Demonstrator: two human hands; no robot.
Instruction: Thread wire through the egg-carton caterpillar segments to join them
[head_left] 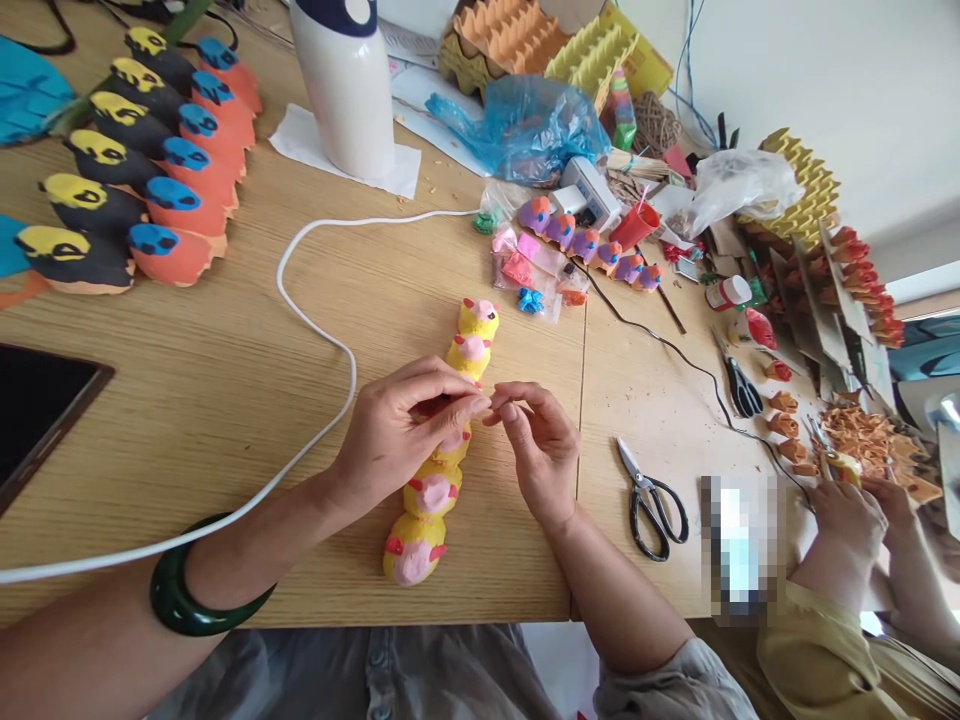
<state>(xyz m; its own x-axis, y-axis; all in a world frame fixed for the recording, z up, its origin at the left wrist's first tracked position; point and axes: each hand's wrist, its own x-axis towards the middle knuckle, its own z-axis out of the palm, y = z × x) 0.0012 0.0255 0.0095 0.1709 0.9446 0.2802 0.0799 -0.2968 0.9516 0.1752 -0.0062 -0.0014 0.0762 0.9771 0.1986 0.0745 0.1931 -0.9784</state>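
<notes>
My left hand and my right hand meet fingertip to fingertip above a row of yellow egg-carton cups. Both are closed in a pinch; whatever sits between the fingertips is too small to make out. The yellow cups carry pink patches and small red pieces at their sides, and the farthest one also shows a dark spot. My left hand covers the middle of the row. Beyond the row lie small bags of pink and red modelling clay and a blue lump.
Black-handled scissors lie to the right, near a co-worker's hands. A white cable crosses the table at left. Painted black-and-yellow cups, orange-and-blue cups and a white bottle stand farther back. Purple cups sit at centre right.
</notes>
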